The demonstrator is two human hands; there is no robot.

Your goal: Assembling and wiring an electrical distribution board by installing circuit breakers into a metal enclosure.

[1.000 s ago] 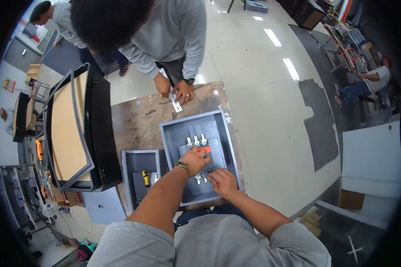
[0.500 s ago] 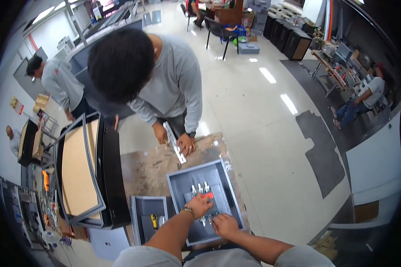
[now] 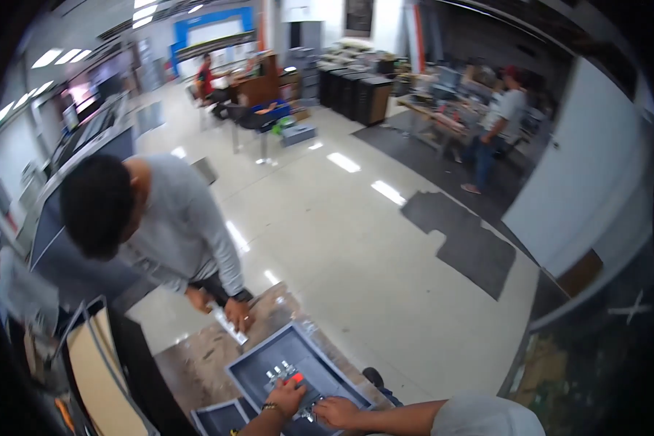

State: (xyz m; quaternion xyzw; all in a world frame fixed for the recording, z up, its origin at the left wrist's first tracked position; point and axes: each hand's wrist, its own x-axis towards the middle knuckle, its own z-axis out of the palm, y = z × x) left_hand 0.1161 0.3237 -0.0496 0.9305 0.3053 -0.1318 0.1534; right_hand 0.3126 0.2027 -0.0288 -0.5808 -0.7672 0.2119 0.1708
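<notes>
My left hand (image 3: pixel 286 397) pinched a small red-tipped tool (image 3: pixel 296 378) over the grey tray (image 3: pixel 258 367) on the bench (image 3: pixel 196 360). My right hand (image 3: pixel 334 412) lay flat, fingers spread, holding the tray steady.

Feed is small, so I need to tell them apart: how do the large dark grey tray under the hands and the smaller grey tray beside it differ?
The large dark grey tray is wider, and both the left hand and right hand rest in it among small metal parts. The smaller grey tray sits to its left, untouched and partly cut off by the picture's edge. Both are shallow, rectangular and lie on the brown worktop.
</notes>
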